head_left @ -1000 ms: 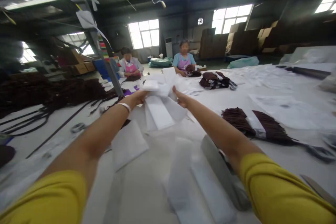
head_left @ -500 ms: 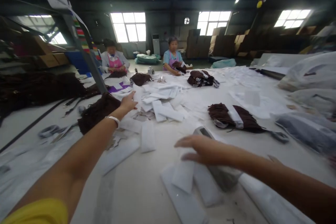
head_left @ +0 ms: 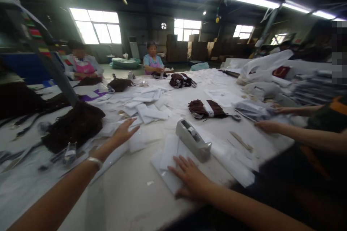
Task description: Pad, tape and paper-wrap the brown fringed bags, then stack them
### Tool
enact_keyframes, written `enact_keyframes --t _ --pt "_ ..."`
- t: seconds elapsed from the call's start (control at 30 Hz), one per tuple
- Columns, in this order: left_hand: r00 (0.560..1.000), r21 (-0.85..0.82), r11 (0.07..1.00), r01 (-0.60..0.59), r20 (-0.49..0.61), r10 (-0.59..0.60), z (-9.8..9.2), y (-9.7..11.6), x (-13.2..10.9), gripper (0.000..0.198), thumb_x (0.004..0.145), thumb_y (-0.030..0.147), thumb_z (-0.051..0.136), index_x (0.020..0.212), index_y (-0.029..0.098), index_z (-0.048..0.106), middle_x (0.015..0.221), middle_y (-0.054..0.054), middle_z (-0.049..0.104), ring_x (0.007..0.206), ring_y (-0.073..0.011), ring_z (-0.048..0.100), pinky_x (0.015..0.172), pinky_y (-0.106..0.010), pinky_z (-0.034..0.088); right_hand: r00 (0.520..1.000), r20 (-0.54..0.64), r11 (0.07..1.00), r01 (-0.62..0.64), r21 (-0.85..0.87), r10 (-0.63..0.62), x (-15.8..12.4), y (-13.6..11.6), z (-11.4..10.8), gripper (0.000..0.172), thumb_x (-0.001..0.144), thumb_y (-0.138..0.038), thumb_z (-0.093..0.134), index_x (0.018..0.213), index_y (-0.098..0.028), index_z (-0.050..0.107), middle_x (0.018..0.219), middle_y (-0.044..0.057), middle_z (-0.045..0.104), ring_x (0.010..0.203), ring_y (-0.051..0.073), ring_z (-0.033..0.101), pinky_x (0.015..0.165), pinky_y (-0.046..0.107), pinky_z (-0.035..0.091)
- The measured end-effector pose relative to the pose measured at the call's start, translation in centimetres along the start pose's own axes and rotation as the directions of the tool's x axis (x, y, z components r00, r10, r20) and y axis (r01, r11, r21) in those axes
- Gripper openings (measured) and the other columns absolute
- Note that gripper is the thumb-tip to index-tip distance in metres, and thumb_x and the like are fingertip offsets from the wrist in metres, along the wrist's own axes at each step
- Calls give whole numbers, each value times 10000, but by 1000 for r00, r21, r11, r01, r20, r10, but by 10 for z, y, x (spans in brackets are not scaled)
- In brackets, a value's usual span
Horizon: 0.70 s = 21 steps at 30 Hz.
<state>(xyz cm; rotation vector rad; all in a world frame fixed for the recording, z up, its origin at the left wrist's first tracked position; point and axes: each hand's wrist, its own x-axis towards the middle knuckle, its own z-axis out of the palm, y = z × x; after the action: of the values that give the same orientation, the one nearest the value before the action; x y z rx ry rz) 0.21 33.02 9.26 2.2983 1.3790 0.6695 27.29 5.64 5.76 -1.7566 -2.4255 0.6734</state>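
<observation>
My left hand (head_left: 125, 132) reaches out over the table with its fingers apart and holds nothing; white folded packets (head_left: 150, 112) lie just beyond it. My right hand (head_left: 191, 177) rests with spread fingers on a small group of white packets (head_left: 168, 151) near the table's front edge. Close behind that hand stands a grey tape dispenser (head_left: 193, 140). To the left of my left hand sits a heap of dark brown fringed material (head_left: 78, 124). A brown fringed bundle with a white band (head_left: 207, 109) lies farther back, right of centre.
A co-worker's hands (head_left: 271, 126) touch a clear-bagged dark item (head_left: 253, 110) at the right. Two people in pink aprons (head_left: 154, 63) sit across the table. A slanting metal post (head_left: 61, 75) rises at the left. Clear plastic sheets (head_left: 230, 158) and scissors (head_left: 241, 140) lie right of the dispenser.
The view has swung to the right. My left hand has drawn back from the packets. My right hand has come down onto the near packets, leaving the tape dispenser uncovered.
</observation>
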Motion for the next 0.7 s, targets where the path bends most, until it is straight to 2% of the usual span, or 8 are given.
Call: enact_keyframes --t 0.1,0.17,0.27,0.37,0.47,0.53,0.63,0.7 --pt "972 28 985 -173 168 166 46 2 -45 730 773 611 637 1414 284 515 1559 -104 384 1437 -353 329 1146 -533 285 990 -87 994 107 -30 -109 9 4 9 758 883 -635 545 1524 -285 340 1625 171 164 1482 391 167 1180 586 143" --pt "917 178 932 -315 309 251 69 -3 -65 645 869 601 517 1452 334 456 1596 -99 302 1473 -364 237 1140 -621 216 975 -111 980 185 -66 -192 19 7 10 697 919 -617 496 1517 -286 355 1623 159 187 1477 373 200 1186 562 154" --pt "897 249 899 -361 354 263 85 -16 -67 547 961 518 381 1466 315 438 1598 -100 290 1490 -335 196 1151 -635 156 963 -114 965 229 -127 -244 46 14 5 661 930 -571 514 1507 -280 375 1615 156 220 1464 373 240 1175 559 194" --pt "921 231 921 -315 308 237 83 -30 -35 523 978 450 365 1456 259 457 1586 -98 320 1492 -302 204 1174 -587 152 965 -120 962 213 -169 -234 92 22 -2 615 951 -490 532 1503 -263 384 1606 159 245 1459 363 260 1165 567 215" --pt "952 236 940 -247 239 190 75 -46 18 472 975 382 407 1409 229 513 1554 -106 390 1474 -291 262 1180 -550 188 966 -132 965 196 -172 -220 151 27 -15 566 979 -401 512 1505 -242 377 1608 149 246 1470 327 250 1177 563 186" --pt "977 236 955 -179 155 145 69 -53 57 435 968 356 460 1363 202 552 1522 -145 430 1446 -317 317 1161 -565 231 974 -168 980 128 -154 -154 192 29 -30 496 998 -288 467 1488 -242 403 1607 125 262 1480 293 236 1188 558 148" --pt "995 203 975 -95 10 95 61 -52 105 405 945 365 564 1306 180 569 1459 -147 485 1351 -315 443 1109 -575 334 965 -263 993 -45 -111 14 238 27 -50 530 961 -85 381 1476 -206 419 1595 145 281 1490 279 212 1182 595 103" --pt "994 159 985 -73 -70 85 56 -45 118 392 937 371 593 1279 181 574 1414 -123 519 1286 -289 504 1073 -564 390 941 -334 993 -83 -87 50 247 22 -56 589 913 -10 360 1478 -166 414 1579 163 312 1488 279 218 1186 588 97"
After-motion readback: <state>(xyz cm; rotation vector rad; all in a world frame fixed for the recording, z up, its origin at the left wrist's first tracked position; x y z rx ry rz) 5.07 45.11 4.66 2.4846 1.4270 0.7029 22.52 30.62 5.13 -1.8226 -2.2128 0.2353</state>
